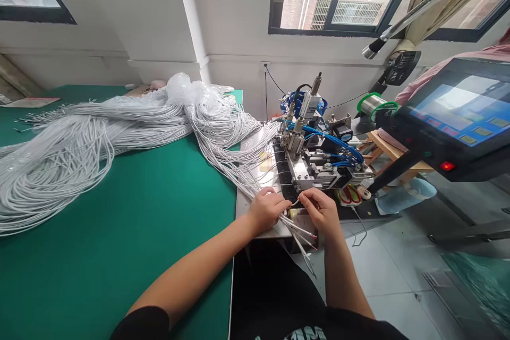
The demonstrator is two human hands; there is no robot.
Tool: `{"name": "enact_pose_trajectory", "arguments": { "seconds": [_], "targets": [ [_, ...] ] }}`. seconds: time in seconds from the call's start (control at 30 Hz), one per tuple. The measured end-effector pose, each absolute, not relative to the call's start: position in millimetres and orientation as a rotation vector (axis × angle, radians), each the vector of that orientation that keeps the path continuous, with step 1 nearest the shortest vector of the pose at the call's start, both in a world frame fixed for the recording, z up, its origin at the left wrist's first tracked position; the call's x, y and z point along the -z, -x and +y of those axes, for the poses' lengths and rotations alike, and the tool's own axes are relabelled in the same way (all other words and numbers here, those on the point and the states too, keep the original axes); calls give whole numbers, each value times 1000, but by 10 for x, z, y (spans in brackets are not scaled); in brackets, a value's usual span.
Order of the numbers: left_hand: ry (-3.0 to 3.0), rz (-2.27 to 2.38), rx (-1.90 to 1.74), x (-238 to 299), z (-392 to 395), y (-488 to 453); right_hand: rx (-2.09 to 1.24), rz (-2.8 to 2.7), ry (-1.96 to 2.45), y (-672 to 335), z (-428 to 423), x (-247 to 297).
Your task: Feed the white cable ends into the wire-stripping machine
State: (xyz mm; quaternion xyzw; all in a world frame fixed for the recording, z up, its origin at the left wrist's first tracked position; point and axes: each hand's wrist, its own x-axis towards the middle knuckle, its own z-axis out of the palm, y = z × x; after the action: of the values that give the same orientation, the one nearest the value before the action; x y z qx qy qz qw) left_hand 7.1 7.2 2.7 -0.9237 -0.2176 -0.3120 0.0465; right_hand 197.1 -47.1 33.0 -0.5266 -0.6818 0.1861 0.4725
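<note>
My left hand (pixel 268 208) is closed around a few thin white cables (pixel 299 230) at the front of a small metal machine (pixel 314 162). My right hand (pixel 321 209) pinches a cable end close to the left hand's fingertips, just in front of the machine's black fixture strip (pixel 285 170). Stripped cable ends with red tips stick out below both hands toward me. A big heap of the same white cables (pixel 99 138) spreads over the green table (pixel 131 234) to the left and trails toward my left hand.
Blue air hoses (pixel 334 143) loop over the machine. A touch screen panel (pixel 458 111) on a black arm stands to the right, with a red light below it. A green wire spool (pixel 372 103) sits behind. Red-handled scissors (pixel 349 195) lie right of the hands. Windows above.
</note>
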Motion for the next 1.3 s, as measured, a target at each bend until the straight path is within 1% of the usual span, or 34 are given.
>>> {"name": "enact_pose_trajectory", "arguments": {
  "seconds": [0.2,0.33,0.67,0.9,1.0,1.07,1.13,1.3],
  "targets": [
    [2812,-815,740,-105,43,-145,-293,-1712,1514,-2165,-414,-177],
    [2848,-878,690,-116,37,-158,-306,-1723,1599,-2267,-377,-89],
    [2911,-834,505,-137,71,-187,-754,-1522,1436,-2337,-285,108],
    [2903,-876,413,-211,47,-253,-1098,-1161,1310,-2247,-250,244],
    [2908,-895,393,-216,38,-266,-1158,-1069,1310,-2221,-253,297],
    [2927,-892,426,-198,39,-254,-1150,-1068,1335,-2220,-274,307],
    [2948,-868,506,-165,43,-229,-1073,-1127,1393,-2235,-318,285],
    [2899,-865,757,-80,45,-186,-648,-1388,1620,-2320,-538,27]
  ]
}}
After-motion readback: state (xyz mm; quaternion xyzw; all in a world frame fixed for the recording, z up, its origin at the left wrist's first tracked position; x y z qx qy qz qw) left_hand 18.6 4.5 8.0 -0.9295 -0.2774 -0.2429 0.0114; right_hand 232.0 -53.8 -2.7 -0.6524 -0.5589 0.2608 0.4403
